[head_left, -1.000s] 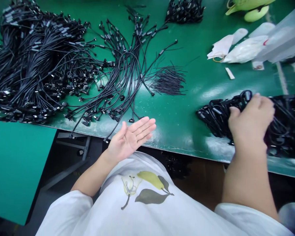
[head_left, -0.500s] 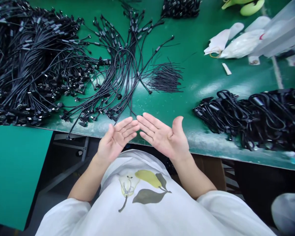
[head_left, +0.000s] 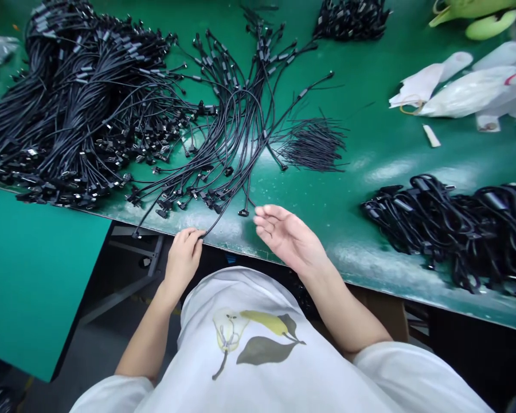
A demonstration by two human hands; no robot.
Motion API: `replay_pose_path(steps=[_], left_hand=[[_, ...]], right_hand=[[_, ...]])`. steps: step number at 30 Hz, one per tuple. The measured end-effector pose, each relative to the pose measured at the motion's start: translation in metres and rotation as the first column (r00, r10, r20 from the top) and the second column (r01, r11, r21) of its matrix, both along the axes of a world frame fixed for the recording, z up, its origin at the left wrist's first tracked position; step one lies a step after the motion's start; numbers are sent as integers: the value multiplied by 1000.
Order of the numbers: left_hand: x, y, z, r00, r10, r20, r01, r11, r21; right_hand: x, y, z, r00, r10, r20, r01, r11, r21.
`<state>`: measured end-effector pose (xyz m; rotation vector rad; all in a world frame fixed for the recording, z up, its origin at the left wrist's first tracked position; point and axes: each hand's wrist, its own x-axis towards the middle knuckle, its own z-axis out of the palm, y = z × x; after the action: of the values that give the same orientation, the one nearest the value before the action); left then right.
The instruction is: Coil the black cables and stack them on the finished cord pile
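Observation:
At the table's front edge my left hand [head_left: 183, 257] is closed, knuckles up, with its fingers around the end of a black cable [head_left: 218, 218]; the gripped end is hidden. This cable runs up into a loose spread of black cables [head_left: 236, 123] with grey sleeves and small connectors. My right hand [head_left: 290, 236] hovers over the edge, palm up, its fingers slightly curved and holding nothing. Just left of its fingertips lies a small black connector [head_left: 243, 212]. Beyond it is a pile of short thin black ties [head_left: 316, 144].
A large heap of black cables [head_left: 81, 86] covers the left of the green table [head_left: 370, 137]. Coiled cables [head_left: 451, 223] lie at the right, another dark pile [head_left: 352, 20] at the back. White plastic bags [head_left: 464, 92] sit far right, near a green fruit-like object [head_left: 492, 24].
My left hand has turned over from palm up and closed on a cable end at the edge. My right hand's fingers have drawn together and curved. The view has shifted left.

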<state>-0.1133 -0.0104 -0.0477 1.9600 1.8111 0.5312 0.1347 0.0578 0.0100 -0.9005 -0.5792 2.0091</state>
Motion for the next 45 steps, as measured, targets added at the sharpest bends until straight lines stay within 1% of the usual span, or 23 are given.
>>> replay_pose_path(steps=[4, 7, 11, 13, 14, 15, 17, 18, 20, 23, 25, 29, 31, 33, 34, 35, 37, 38, 39, 41, 43, 44, 45], left_hand=[[-2, 7, 3, 998, 27, 59, -23, 997, -75], [-6, 11, 5, 994, 10, 106, 3, 993, -117], [-18, 20, 10, 991, 1, 136, 5, 999, -44], [-26, 30, 15, 991, 58, 118, -66, 996, 60], [-29, 36, 17, 990, 93, 109, -106, 988, 113], [-31, 42, 19, 988, 116, 104, -132, 979, 153], [-30, 56, 23, 988, 110, 108, -129, 974, 186], [-27, 62, 25, 990, 85, 116, -106, 976, 188], [-18, 72, 26, 989, 12, 145, -38, 983, 181], [-9, 82, 25, 982, -58, 178, 26, 984, 178], [-9, 87, 23, 985, -27, 168, -3, 984, 176], [-13, 101, 23, 980, 64, 190, -102, 976, 194], [-8, 109, 26, 949, 8, 314, -55, 988, 142], [-2, 115, 30, 825, -86, 559, 94, 995, 15], [0, 116, 33, 704, -94, 704, 170, 985, -38], [-1, 116, 35, 560, -69, 826, 225, 972, -71], [-9, 113, 41, 306, 7, 952, 240, 967, -84], [-18, 109, 44, 237, 32, 971, 211, 974, -84], [-28, 106, 47, 217, 44, 975, 183, 979, -85], [-52, 97, 51, 272, 56, 961, 150, 984, -100], [-77, 87, 54, 398, 66, 915, 140, 981, -132], [-87, 82, 54, 471, 71, 879, 138, 979, -153], [-96, 78, 54, 534, 81, 842, 128, 976, -176]], right_hand=[[-5, 6, -11, 992, -118, 50, 124, 980, -157], [-3, 14, -16, 985, -88, 148, 108, 985, -132], [7, 39, -17, 898, 40, 438, -80, 994, 72], [8, 61, -16, 774, 75, 629, -266, 940, 215], [6, 75, -16, 685, 38, 727, -374, 876, 306], [2, 91, -17, 587, -50, 808, -484, 779, 399], [-13, 128, -20, 398, -332, 855, -682, 517, 518], [-23, 147, -23, 315, -471, 824, -763, 390, 515], [-44, 185, -32, 143, -637, 757, -895, 244, 374], [-65, 230, -42, -46, -710, 703, -990, 128, 65], [-70, 244, -39, -66, -713, 698, -998, 58, -35], [-69, 230, -6, 106, -812, 575, -994, -108, 30], [-71, 213, 18, 193, -853, 485, -981, -180, 73], [-73, 200, 41, 229, -871, 435, -973, -224, 62], [-72, 198, 52, 218, -880, 422, -974, -225, 36], [-69, 199, 62, 181, -891, 416, -981, -196, 8], [-57, 209, 82, 49, -910, 411, -998, -61, -15], [-48, 217, 91, -25, -916, 399, -999, 32, 9], [-38, 225, 100, -85, -918, 387, -992, 112, 50], [-18, 237, 116, -185, -907, 377, -955, 257, 150], [-2, 239, 128, -314, -841, 440, -880, 432, 199], [4, 237, 131, -355, -806, 473, -843, 495, 212], [9, 233, 132, -366, -784, 500, -815, 530, 233]])
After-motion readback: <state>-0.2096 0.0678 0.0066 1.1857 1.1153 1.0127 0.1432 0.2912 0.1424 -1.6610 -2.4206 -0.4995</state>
